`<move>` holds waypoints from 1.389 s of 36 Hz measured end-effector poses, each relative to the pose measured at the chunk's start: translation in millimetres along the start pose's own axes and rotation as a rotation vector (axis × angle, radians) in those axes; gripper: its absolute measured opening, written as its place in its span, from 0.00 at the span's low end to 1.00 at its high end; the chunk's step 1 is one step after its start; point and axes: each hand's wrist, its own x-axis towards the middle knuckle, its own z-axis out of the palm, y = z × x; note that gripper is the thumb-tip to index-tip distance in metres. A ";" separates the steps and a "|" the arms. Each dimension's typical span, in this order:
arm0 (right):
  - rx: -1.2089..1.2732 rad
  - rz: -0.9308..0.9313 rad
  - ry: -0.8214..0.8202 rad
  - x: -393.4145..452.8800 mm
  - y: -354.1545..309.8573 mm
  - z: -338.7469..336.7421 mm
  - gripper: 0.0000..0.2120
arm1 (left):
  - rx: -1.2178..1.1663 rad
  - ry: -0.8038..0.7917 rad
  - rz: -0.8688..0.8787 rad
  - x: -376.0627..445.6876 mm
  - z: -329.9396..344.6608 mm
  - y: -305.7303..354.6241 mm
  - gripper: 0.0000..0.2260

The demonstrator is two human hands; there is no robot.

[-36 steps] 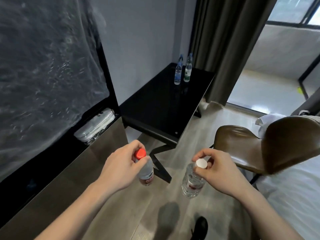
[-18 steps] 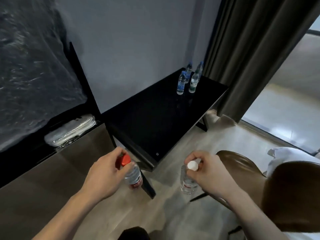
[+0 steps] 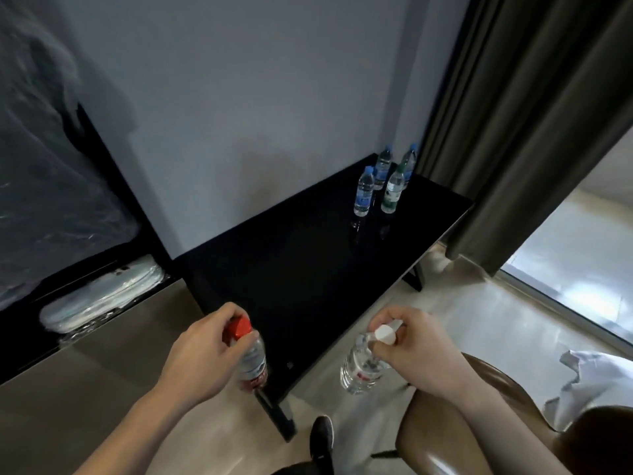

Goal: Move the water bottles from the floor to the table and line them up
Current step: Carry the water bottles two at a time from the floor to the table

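Water bottles: one hangs from each of my hands at the near end of the black tabletop (image 3: 308, 269), and four more stand at its far end.

The tabletop runs along the grey wall toward the dark curtain (image 3: 520, 114), with a brown chair (image 3: 479, 416) at my right. At the far corner the four bottles (image 3: 385, 181) stand upright, close together in two pairs. My left hand (image 3: 202, 351) has its fingers curled round the neck of the red-capped bottle (image 3: 251, 363), which hangs over the tabletop's near corner. My right hand (image 3: 414, 351) pinches the white-capped bottle (image 3: 359, 368) at its cap with fingers pressed together; it hangs over the floor (image 3: 462, 313), just off the tabletop's edge.
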 end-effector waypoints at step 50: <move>-0.184 -0.091 -0.460 521.7 172.9 -135.5 0.11 | 0.187 -0.189 -0.238 486.6 166.1 140.7 0.08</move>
